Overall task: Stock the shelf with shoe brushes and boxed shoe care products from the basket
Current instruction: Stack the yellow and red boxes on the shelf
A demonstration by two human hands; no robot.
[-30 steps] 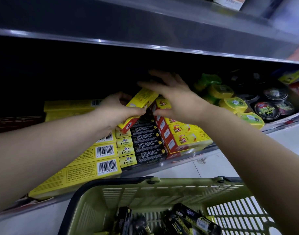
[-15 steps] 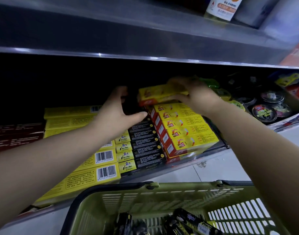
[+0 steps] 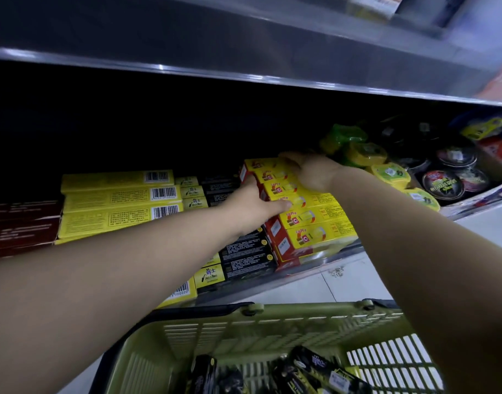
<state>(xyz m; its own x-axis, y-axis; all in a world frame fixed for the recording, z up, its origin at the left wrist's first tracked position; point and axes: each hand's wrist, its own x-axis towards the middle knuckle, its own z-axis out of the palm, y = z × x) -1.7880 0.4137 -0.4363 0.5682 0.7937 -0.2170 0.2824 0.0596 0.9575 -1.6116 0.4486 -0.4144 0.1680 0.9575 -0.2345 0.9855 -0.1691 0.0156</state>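
hidden: right hand point(image 3: 312, 173) blurred atop rearmost yellow-red box point(image 3: 261, 164), grasp unreadable | left hand point(image 3: 252, 207) fingers released, flat against box row's red ends | where: shelf point(image 3: 244, 291), above basket point(image 3: 272, 311)

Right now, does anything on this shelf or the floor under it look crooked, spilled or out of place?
Mostly tidy: the yellow-and-red cardboard boxes sit in a straight row. One oddity: a small scrap of debris lies on the white tiled floor just below the metal shelf edge; it is too small to identify.
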